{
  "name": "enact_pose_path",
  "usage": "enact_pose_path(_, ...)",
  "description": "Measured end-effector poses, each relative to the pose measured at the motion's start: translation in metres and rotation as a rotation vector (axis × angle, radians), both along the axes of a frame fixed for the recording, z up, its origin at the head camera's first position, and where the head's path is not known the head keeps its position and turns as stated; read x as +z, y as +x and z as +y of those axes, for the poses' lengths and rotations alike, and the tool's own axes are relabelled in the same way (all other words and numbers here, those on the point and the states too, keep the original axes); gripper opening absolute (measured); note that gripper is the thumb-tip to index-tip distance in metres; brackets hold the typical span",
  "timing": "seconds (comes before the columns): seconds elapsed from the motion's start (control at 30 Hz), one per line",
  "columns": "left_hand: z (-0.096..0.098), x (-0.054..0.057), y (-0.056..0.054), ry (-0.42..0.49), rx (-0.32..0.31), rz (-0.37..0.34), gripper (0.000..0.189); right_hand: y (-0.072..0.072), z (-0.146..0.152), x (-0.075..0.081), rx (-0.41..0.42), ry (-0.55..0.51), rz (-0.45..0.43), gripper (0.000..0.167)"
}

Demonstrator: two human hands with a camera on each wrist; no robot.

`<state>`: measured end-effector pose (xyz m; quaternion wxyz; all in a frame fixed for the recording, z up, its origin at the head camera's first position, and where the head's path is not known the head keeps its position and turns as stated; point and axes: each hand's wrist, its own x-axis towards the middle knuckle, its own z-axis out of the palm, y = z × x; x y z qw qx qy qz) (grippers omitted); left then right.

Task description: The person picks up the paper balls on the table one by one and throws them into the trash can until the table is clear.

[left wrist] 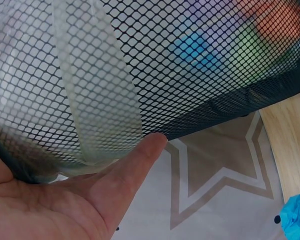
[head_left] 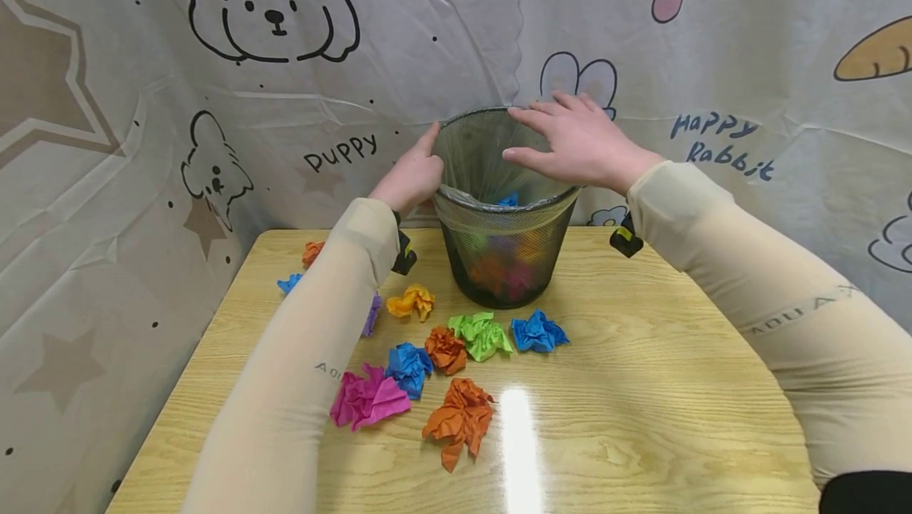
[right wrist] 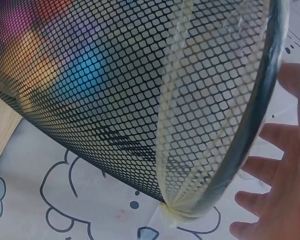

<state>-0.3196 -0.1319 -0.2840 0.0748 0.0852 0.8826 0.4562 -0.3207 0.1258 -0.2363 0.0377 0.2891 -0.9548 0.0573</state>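
A black mesh wastebasket (head_left: 507,260) with a clear plastic liner (head_left: 470,199) over its rim stands at the table's far edge. Crumpled coloured paper (head_left: 514,278) shows through its mesh. My left hand (head_left: 413,175) holds the basket's left rim; in the left wrist view one digit (left wrist: 140,157) lies along the outside of the mesh, while other fingers are partly hidden. At the right side of the rim, my right hand (head_left: 580,140) has its fingers spread and holds nothing. The right wrist view shows those fingers (right wrist: 272,167) beside the rim (right wrist: 257,125) and a gathered liner knot (right wrist: 177,215).
Several crumpled papers lie in front of the basket, among them orange (head_left: 459,419), pink (head_left: 370,397), green (head_left: 480,335) and blue (head_left: 539,332) ones. Others sit near the left forearm, partly hidden. A printed curtain (head_left: 442,23) hangs behind the wooden table (head_left: 641,387).
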Motion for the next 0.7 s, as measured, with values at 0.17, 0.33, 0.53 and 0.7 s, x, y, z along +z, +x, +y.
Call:
enact_pose_path(0.17,0.0,0.001,0.0,-0.009,0.004,-0.009,0.063,0.008,0.003,-0.001,0.019,0.008,0.014,0.084)
enact_pose_path(0.33,-0.001,0.0,0.0,-0.013,0.0,-0.01,0.063,0.017,0.006,-0.003,0.041,0.017,0.032,0.085)
enact_pose_path(0.53,-0.001,0.002,0.002,-0.007,-0.004,-0.011,0.064,0.029,0.008,-0.005,0.069,0.019,0.072,0.084)
enact_pose_path(0.7,0.0,0.002,0.003,-0.012,-0.007,0.001,0.063,0.043,0.009,-0.007,0.117,-0.006,0.103,0.082)
